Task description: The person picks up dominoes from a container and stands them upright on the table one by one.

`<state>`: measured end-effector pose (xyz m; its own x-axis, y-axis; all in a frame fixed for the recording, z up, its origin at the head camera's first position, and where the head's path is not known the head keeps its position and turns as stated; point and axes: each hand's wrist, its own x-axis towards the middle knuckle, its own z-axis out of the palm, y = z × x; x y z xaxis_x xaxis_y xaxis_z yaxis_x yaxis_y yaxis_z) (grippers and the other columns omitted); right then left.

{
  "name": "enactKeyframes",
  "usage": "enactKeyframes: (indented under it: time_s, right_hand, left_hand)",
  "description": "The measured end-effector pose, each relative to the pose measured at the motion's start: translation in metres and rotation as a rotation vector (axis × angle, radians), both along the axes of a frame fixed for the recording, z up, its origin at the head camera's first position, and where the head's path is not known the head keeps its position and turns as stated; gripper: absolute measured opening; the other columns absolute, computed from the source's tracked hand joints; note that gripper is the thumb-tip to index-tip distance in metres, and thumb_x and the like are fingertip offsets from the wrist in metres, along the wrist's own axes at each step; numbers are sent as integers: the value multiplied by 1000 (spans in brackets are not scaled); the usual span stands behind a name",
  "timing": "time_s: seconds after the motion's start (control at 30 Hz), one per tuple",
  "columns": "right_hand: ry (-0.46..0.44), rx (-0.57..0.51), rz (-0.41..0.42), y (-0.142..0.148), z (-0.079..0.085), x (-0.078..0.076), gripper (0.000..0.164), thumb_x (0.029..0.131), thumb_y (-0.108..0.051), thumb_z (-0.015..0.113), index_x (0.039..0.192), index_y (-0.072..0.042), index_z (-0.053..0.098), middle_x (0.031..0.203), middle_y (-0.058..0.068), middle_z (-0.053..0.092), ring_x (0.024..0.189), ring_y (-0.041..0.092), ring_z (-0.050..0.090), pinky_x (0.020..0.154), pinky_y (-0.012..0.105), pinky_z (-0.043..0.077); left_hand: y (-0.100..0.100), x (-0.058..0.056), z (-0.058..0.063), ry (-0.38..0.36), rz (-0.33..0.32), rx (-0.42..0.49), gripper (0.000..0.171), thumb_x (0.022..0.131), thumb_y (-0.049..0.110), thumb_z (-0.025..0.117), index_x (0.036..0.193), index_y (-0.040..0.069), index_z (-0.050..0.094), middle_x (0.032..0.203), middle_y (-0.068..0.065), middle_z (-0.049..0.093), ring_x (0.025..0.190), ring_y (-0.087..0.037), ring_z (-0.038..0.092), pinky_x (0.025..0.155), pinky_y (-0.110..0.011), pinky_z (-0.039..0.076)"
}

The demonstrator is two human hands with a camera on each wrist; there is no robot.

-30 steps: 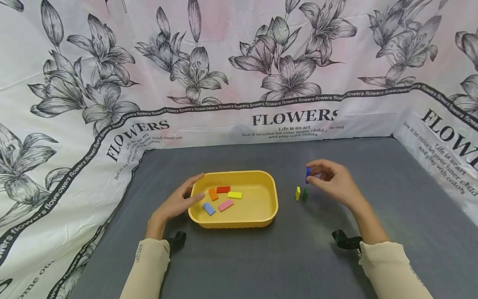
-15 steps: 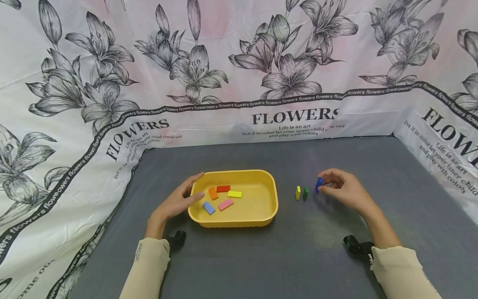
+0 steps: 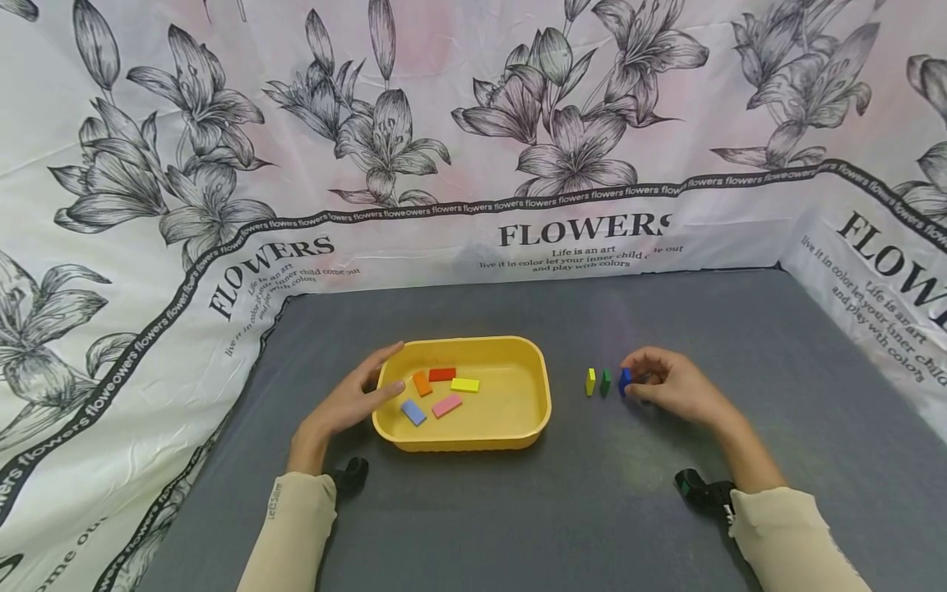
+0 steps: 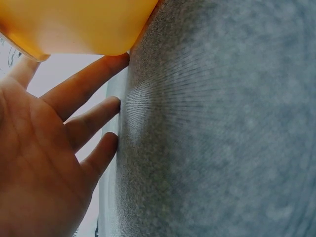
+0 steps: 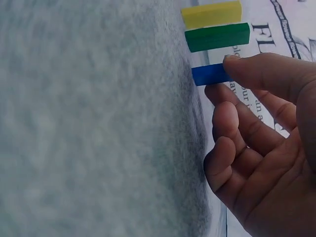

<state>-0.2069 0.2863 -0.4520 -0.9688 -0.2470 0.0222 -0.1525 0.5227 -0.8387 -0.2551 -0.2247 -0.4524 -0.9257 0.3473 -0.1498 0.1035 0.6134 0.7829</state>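
Observation:
In the head view, my right hand (image 3: 672,384) pinches a dark blue block (image 3: 625,380) between thumb and fingertips. The block stands on end, its lower end right at the tabletop. Just left of it a green block (image 3: 606,382) and a yellow block (image 3: 590,381) stand upright in a row, with small gaps between them; the right wrist view shows the pinched blue block (image 5: 210,75) too. My left hand (image 3: 361,393) rests at the left end of a yellow tray (image 3: 473,445), thumb over the rim. In the left wrist view its fingers (image 4: 84,86) are straight and spread, the index fingertip touching the tray.
Inside the tray lie flat blocks: red (image 3: 442,374), orange (image 3: 422,383), light yellow (image 3: 465,385), pink (image 3: 447,405) and light blue (image 3: 413,413). The tabletop (image 3: 503,526) is dark grey. A flower-printed cloth (image 3: 414,247) borders it at the back and sides.
My right hand has brought the blue block down to the table, first rightward, then back left beside the green block. The left hand and tray have stayed in place.

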Motion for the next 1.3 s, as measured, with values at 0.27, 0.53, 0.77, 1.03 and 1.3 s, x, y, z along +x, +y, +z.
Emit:
enactKeyframes:
  time_s: [0.27,0.53,0.77,1.03,1.3]
  right_hand:
    - [-6,23,6,-1,-2,-1,33,91,-9,75,120,0,63,110,19,69,76,7,64,62,26,52]
    - [-12,48,18,-1,-2,-2,31,90,-9,76,117,-2,64,107,17,68,74,10,63,62,28,52]
    - [-18,48,29,0,0,-2,33,90,-10,76,119,-1,63,109,18,67,75,11,63,61,28,50]
    - [-32,51,28,1,1,-1,37,91,-12,76,123,-1,61,114,20,66,78,14,64,61,30,50]
    - [13,61,10,0,14,3,45,92,-19,76,131,-4,60,122,20,66,84,15,62,65,29,53]
  left_hand:
    - [0,1,1,-2,2,9,68,99,44,62,158,44,28,167,-2,32,144,-38,44,118,-69,28]
    - [-1,2,0,-9,9,5,69,98,44,63,158,44,29,167,-1,30,147,-39,40,118,-70,27]
    - [-1,2,1,-1,5,10,68,98,44,63,158,44,29,167,-2,31,147,-39,40,118,-70,27]
    - [-1,1,0,-5,15,2,68,98,45,63,158,44,29,167,-1,31,147,-39,40,119,-69,27]
    - [1,1,1,-19,24,-9,69,98,46,63,157,46,28,167,-1,31,144,-38,43,118,-69,28]
